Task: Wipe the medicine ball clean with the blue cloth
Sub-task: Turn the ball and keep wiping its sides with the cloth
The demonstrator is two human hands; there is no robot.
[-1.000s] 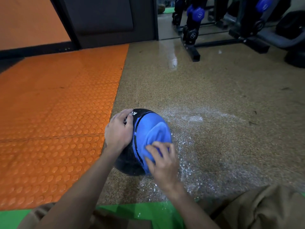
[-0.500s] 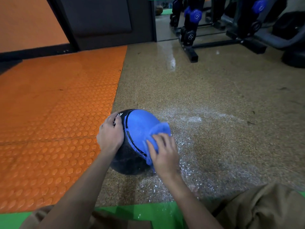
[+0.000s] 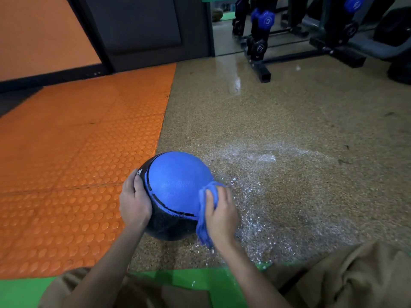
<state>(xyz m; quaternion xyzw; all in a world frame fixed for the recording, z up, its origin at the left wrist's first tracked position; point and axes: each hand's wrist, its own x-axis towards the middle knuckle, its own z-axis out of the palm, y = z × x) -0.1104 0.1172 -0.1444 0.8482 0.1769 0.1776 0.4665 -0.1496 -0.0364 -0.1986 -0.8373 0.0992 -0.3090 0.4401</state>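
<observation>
Floor [image 3: 289, 121] | left hand [image 3: 134, 203] holds medicine ball [image 3: 178, 181] | right hand [image 3: 221, 213] grips blue cloth [image 3: 203, 225]

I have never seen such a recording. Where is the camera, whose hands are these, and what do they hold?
There is no machine here. A person wears one camera on the head, so the picture looks forward and down at that person's own two hands. The left hand grips the side of a blue and black ball, which rests on a speckled brown floor. The right hand holds a blue cloth against the ball's right side. White specks lie on the floor beside it. An orange mat is to the left, and a rack of weights stands far behind.
</observation>
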